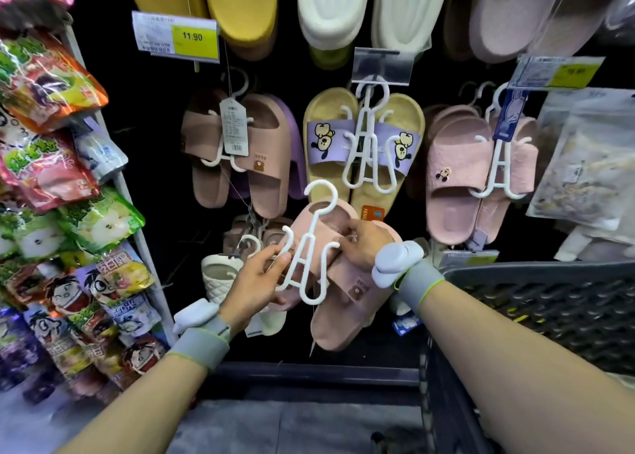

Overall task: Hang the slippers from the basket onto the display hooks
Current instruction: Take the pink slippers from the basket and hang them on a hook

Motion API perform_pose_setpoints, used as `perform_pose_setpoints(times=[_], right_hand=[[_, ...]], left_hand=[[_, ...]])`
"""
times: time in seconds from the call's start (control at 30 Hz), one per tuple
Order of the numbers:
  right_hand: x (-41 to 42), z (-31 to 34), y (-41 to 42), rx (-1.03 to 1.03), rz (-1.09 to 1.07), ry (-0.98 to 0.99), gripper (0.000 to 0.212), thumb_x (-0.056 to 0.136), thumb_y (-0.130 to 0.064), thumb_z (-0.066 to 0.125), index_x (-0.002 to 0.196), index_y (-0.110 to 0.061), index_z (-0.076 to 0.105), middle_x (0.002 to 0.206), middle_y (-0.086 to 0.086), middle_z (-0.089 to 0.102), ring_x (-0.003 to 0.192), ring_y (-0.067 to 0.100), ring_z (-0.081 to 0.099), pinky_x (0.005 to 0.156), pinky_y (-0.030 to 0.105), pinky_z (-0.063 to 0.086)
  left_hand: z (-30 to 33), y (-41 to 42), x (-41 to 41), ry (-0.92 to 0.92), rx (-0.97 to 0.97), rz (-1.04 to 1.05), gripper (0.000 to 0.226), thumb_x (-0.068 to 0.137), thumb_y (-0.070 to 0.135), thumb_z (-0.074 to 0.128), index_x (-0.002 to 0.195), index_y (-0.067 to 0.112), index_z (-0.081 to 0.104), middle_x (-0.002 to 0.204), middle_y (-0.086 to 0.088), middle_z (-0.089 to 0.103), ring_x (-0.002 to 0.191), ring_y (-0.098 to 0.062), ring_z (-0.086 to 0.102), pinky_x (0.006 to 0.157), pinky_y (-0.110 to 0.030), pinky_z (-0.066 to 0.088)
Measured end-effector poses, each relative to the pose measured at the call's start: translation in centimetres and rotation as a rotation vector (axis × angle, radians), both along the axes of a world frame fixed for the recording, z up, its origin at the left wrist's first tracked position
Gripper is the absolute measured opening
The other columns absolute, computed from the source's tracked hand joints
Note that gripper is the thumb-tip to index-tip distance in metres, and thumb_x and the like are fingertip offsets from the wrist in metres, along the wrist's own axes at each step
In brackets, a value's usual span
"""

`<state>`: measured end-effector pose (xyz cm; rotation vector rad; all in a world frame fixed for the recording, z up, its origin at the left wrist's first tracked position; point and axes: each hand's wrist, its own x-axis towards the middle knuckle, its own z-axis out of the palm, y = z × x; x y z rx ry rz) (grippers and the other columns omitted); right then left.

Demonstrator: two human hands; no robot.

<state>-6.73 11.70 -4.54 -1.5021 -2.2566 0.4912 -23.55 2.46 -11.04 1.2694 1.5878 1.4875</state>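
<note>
Both hands, the left hand (259,275) and the right hand (366,245), grip the pink slippers (343,281) on their white hanger (305,247); its top hook points at 12 o'clock and could miss the display hook, so the pair drops.

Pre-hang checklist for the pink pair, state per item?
1. Left hand holds the white hanger: ok.
2. Right hand grips the pink slippers: ok.
3. Both slippers seated on the hanger: cannot tell, partly hidden.
4. Hanger hook upright and unobstructed: ok.
5. Free display hook to take it: cannot tell, rack is dark.
6. Hung yellow pair sits close above the hook: not ok.
</note>
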Motion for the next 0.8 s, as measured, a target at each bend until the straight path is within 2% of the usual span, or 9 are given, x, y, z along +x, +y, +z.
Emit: perform_pose_setpoints(times=[0.13,0.23,0.37,0.4,0.5,0.53,0.63,0.7,0.8], right_hand=[[0.2,0.1,0.2,-0.015,0.020,0.001,0.028,0.090,-0.032,0.056,0.116,-0.027,0.064,0.111,0.003,0.071,0.105,0.029,0.063,0.085,0.029,0.046],[0.3,0.1,0.5,-0.049,-0.015,0.009,0.030,0.089,-0.033,0.055,0.117,-0.029,0.063,0.111,0.000,0.071,0.107,0.028,0.063,0.090,0.031,0.049],[0.3,0.3,0.4,-0.116,-0.042,0.053,0.032,0.091,-0.033,0.050,0.119,-0.025,0.064,0.121,0.003,0.067,0.115,0.031,0.060,0.099,0.036,0.047],[0.1,0.3,0.3,-0.143,-0.054,0.071,0.034,0.093,-0.029,0.047,0.121,-0.023,0.064,0.125,0.005,0.064,0.118,0.032,0.057,0.101,0.037,0.045],[-0.4,0.6,0.2,-0.217,-0.072,0.071,0.036,0.097,-0.012,0.035,0.124,-0.002,0.057,0.132,0.021,0.056,0.121,0.038,0.053,0.101,0.041,0.042],[-0.4,0.8,0.0,-0.208,-0.088,0.055,0.037,0.099,-0.014,0.033,0.126,0.000,0.054,0.134,0.022,0.054,0.122,0.038,0.051,0.101,0.041,0.041],[0.1,0.9,-0.3,-0.246,-0.033,0.047,0.051,0.099,-0.045,0.034,0.129,-0.011,0.056,0.133,0.012,0.055,0.123,0.033,0.050,0.099,0.035,0.037],[0.3,0.4,0.0,-0.222,0.015,0.008,0.049,0.096,-0.048,0.039,0.124,-0.014,0.061,0.129,0.009,0.060,0.119,0.031,0.054,0.098,0.034,0.040],[0.4,-0.1,0.0,-0.162,0.032,-0.039,0.052,0.097,-0.050,0.034,0.122,-0.013,0.061,0.126,0.013,0.063,0.118,0.035,0.056,0.102,0.040,0.042]], left_hand=[[-1.6,-0.7,0.5,-0.012,-0.073,-0.070,0.016,0.099,0.024,0.050,0.105,0.022,0.066,0.097,-0.009,0.069,0.076,-0.016,0.066,0.045,-0.025,0.051],[-2.3,-1.2,0.5,-0.016,-0.142,-0.098,0.021,0.099,0.024,0.051,0.112,0.015,0.064,0.095,-0.008,0.069,0.067,-0.003,0.066,0.046,-0.025,0.052],[-2.8,-1.5,0.2,-0.014,-0.203,-0.127,0.021,0.099,0.025,0.051,0.110,0.015,0.065,0.092,-0.009,0.069,0.071,-0.011,0.062,0.051,-0.027,0.056],[-2.9,-1.5,0.1,-0.006,-0.211,-0.129,0.021,0.099,0.026,0.051,0.109,0.016,0.066,0.093,-0.009,0.070,0.073,-0.013,0.061,0.053,-0.028,0.057],[-3.1,-1.6,0.0,0.016,-0.217,-0.143,0.020,0.098,0.028,0.052,0.107,0.018,0.067,0.093,-0.010,0.070,0.076,-0.016,0.060,0.056,-0.032,0.057],[-3.1,-1.5,0.1,0.018,-0.215,-0.141,0.020,0.098,0.028,0.052,0.107,0.019,0.067,0.091,-0.010,0.070,0.076,-0.016,0.060,0.056,-0.032,0.057],[-2.9,-1.3,0.6,0.014,-0.211,-0.137,0.020,0.099,0.026,0.051,0.108,0.017,0.066,0.077,-0.001,0.067,0.063,-0.007,0.060,0.054,-0.031,0.055],[-2.9,-1.2,1.1,0.018,-0.214,-0.159,0.021,0.099,0.025,0.050,0.110,0.015,0.065,0.076,0.000,0.068,0.056,-0.003,0.063,0.051,-0.028,0.054],[-3.1,-1.1,1.3,0.027,-0.230,-0.182,0.021,0.098,0.028,0.052,0.109,0.017,0.067,0.078,-0.002,0.070,0.056,-0.004,0.065,0.052,-0.029,0.056]])
